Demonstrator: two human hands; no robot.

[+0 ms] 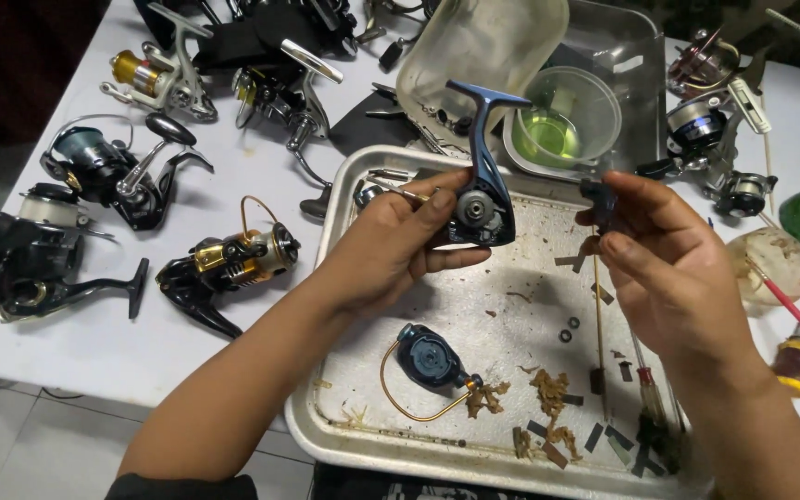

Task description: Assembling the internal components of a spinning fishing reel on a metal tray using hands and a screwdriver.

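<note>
Spare reels (94, 176) sit on the surface at left. Our left hand (400, 245) has its fingers wrapped round the blue reel body (481, 199) over the tray (326, 407). Our right hand (668, 268) pinches a small dark part (597, 196) just beside it.

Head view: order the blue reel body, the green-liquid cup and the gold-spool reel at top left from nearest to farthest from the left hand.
1. Blue reel body: held in the left hand, above the tray.
2. Green-liquid cup: behind the tray, up and right of the hand.
3. Gold-spool reel: far top left on the white table.
</note>
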